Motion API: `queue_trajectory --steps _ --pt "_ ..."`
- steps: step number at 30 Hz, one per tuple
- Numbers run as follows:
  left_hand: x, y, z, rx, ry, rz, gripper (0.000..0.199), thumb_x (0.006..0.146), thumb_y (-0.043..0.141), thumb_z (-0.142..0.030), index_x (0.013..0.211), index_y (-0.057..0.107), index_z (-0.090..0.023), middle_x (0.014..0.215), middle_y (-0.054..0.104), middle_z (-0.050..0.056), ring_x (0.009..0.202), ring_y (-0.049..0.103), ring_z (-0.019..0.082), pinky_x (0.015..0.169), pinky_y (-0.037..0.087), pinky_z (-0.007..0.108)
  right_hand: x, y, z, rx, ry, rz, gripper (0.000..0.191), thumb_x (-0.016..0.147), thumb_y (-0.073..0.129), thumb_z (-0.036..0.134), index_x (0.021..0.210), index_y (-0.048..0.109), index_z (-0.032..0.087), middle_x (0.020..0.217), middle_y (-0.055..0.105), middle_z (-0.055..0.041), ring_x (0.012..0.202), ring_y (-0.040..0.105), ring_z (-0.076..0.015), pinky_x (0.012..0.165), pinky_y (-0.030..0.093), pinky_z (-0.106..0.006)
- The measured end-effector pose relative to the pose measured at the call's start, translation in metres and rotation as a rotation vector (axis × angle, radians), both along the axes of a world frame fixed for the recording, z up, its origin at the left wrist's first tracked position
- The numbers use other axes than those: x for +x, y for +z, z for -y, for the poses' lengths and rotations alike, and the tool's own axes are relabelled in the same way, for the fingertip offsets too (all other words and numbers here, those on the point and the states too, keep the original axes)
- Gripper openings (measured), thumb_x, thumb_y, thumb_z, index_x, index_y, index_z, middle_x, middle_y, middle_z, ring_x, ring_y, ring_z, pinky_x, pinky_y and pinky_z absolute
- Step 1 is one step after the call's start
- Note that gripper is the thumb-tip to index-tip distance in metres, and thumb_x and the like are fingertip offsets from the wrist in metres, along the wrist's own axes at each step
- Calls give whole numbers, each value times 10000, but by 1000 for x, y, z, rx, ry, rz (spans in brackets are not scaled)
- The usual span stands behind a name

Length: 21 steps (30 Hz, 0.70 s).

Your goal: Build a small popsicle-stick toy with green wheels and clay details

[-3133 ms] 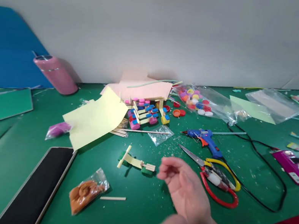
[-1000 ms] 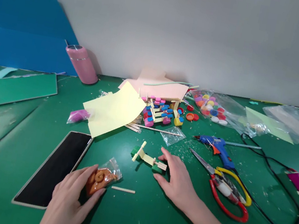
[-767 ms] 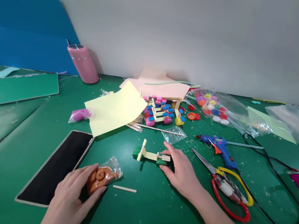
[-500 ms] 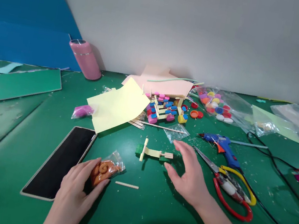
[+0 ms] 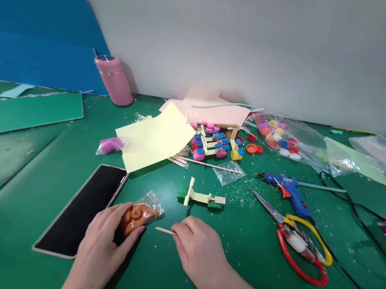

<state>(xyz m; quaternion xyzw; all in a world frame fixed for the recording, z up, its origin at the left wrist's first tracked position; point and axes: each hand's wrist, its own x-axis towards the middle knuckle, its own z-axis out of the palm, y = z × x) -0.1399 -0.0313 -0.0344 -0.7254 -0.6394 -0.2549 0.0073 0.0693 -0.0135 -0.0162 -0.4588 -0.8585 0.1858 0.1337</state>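
Between the thumb and fingers of my left hand (image 5: 106, 241) is a small clear plastic bag of orange-brown clay (image 5: 135, 217). My right hand (image 5: 198, 252) pinches one end of a short wooden stick (image 5: 164, 230), whose other end points left toward the bag. Just beyond that hand lies a small model of pale sticks and card with green blocks (image 5: 200, 198). A black phone (image 5: 82, 212) with a pale edge rests left of my left hand.
Scissors (image 5: 303, 251) and a blue glue gun (image 5: 288, 188) with its black cable lie at right. Farther back are yellow paper (image 5: 156, 138), colourful small models (image 5: 211, 143), and a bag of bottle caps (image 5: 280, 135). A pink flask (image 5: 116, 81) leans by blue boards (image 5: 36, 59).
My right hand has come down and left from beside the green-and-pale model and closed on the short wooden stick. My left hand still holds the clay bag. The view has shifted slightly.
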Motion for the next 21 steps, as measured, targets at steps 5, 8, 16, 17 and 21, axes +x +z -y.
queue_trajectory --steps 5,8,16,17,21 --pt "-1 -2 0 17 -2 9 375 783 541 -384 1099 475 -195 969 604 107 898 577 278 779 480 409 0 2 -7 14 -50 105 175 880 445 120 947 593 183 835 602 -50 767 582 -168 664 444 -258" --pt "-1 -3 0 20 -9 5 384 786 539 -382 1108 474 -183 981 601 116 905 574 282 777 481 409 -2 7 -6 3 -29 197 154 847 479 91 884 600 179 802 609 -56 728 598 -180 599 448 -260" --pt "1 -4 2 31 -20 -1 400 787 550 -366 1134 445 -196 1000 582 117 913 560 280 784 473 427 3 31 -1 -34 145 414 176 670 566 -18 786 625 102 716 632 -129 579 620 -224 403 401 -259" --pt "1 -4 2 35 -26 2 400 787 551 -366 1132 445 -194 998 581 118 910 560 280 780 473 425 5 31 0 -35 161 424 180 659 567 -25 774 623 102 708 631 -127 574 617 -223 401 399 -260" --pt "1 -3 3 26 -43 11 386 790 551 -361 1123 447 -197 996 577 117 914 559 281 778 471 424 16 28 -1 -30 207 401 169 631 606 -3 740 607 127 674 622 -82 617 610 -215 447 406 -259"
